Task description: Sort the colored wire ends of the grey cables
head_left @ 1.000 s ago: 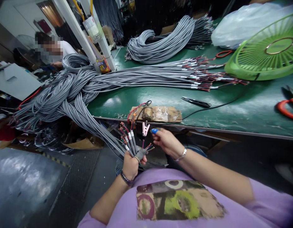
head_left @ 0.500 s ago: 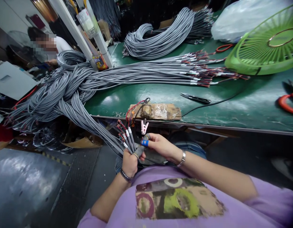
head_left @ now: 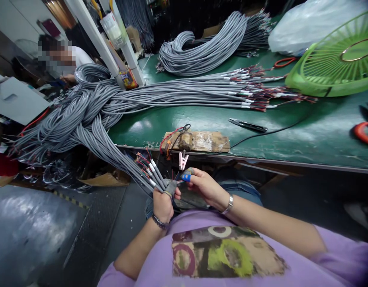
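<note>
My left hand [head_left: 163, 205] is closed around several grey cables [head_left: 158, 175] below the bench edge. White sleeves and thin coloured wires stick out past its grip. Across from it, my right hand [head_left: 206, 187] pinches thin wires [head_left: 178, 182] at the end of a cable beside my left fingertips. Finger coverings show on both hands, and blue tape wraps one right finger. Just above the right fingertips is a pink clip [head_left: 183, 160], below a wooden block [head_left: 202, 141] on the bench edge. My fingers partly hide the cable end.
Grey cable bundles [head_left: 184, 93] lie across the green bench [head_left: 178, 117], with a coil [head_left: 202, 52] behind. Black snips [head_left: 248, 125], a green fan [head_left: 333, 59] and red-handled scissors [head_left: 365, 133] are to the right. A person [head_left: 79, 57] sits at far left.
My hands have drawn slightly apart, and thin wires now show between them. The cable ends in my left hand have tipped further left. The view has shifted slightly.
</note>
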Motion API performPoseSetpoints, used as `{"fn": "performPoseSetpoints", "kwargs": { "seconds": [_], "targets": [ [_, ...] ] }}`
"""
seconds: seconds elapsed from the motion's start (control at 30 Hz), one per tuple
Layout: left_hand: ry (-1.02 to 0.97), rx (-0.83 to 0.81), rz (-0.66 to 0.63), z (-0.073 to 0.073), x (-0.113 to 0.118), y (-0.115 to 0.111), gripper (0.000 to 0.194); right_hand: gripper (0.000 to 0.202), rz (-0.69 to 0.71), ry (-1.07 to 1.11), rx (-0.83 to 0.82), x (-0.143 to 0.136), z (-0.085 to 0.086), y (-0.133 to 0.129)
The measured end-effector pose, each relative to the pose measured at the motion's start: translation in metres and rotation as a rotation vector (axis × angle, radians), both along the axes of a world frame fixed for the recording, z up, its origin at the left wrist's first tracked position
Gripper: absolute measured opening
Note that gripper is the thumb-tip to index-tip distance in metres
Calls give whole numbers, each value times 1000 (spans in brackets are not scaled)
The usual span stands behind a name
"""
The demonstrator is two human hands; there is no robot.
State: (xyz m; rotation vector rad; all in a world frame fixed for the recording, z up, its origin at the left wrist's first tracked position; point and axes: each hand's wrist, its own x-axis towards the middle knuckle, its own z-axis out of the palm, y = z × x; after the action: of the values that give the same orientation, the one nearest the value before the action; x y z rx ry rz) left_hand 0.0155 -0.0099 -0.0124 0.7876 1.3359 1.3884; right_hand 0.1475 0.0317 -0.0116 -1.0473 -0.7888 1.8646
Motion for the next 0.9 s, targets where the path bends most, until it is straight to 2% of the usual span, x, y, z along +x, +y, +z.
{"fn": "performPoseSetpoints", "kwargs": {
  "seconds": [0.1,0.23,0.3,0.5,0.67,0.73,0.83,0.9],
  "targets": [
    [15,4,-13,1,1,-1,31,30,60,37,-41,1,4,0],
    [65,-7,-47,2,2,-3,32,31,195,28,12,0,11,-2],
    [74,-13,-53,2,3,-3,32,28,206,54,15,-3,11,-3],
    [74,-27,-58,3,5,-3,33,21,-26,199,-162,-7,7,-2],
    [53,-27,-59,5,0,-4,34,13,-259,342,-282,9,8,16],
    [41,-22,-49,6,-2,-5,33,10,-246,357,-279,17,6,20],
    [22,-13,-48,7,-3,-5,31,4,-142,333,-311,23,1,19],
    [5,-11,-54,9,-3,-4,31,12,-74,304,-342,23,-1,18]
  ]
}}
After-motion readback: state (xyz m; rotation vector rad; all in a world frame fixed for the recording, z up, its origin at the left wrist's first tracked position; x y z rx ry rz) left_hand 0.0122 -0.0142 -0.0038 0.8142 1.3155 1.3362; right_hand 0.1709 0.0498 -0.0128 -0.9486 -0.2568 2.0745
